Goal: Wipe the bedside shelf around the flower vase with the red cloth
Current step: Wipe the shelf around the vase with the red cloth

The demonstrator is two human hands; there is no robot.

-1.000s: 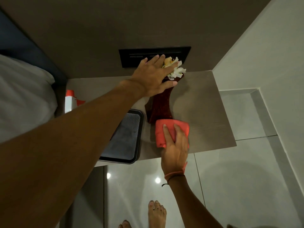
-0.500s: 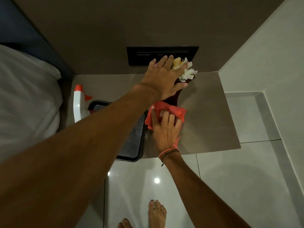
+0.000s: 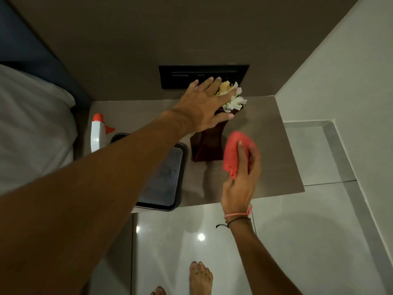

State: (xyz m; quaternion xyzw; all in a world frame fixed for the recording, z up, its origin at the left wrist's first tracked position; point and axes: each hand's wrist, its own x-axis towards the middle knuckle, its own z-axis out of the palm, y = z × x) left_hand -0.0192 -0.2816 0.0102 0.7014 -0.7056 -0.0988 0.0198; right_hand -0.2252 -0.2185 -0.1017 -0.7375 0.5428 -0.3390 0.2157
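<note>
A dark red flower vase (image 3: pixel 205 148) with white and yellow flowers (image 3: pixel 234 101) stands mid-shelf on the grey-brown bedside shelf (image 3: pixel 268 145). My left hand (image 3: pixel 204 105) lies over the vase's top, fingers spread across the flowers and thumb along the neck, steadying it. My right hand (image 3: pixel 239 184) grips the bunched red cloth (image 3: pixel 233 154) just right of the vase's base, over the shelf surface. Whether the cloth touches the shelf is unclear.
A black tray (image 3: pixel 164 179) lies on the shelf left of the vase, with a white spray bottle (image 3: pixel 97 134) behind it. A black wall panel (image 3: pixel 204 76) sits above. The bed (image 3: pixel 32 128) borders the left; bare feet (image 3: pixel 200 277) stand on glossy tiles.
My right hand carried the red cloth from the front of the vase's base, up against it, then around to its right side. My left hand stayed on the vase top.
</note>
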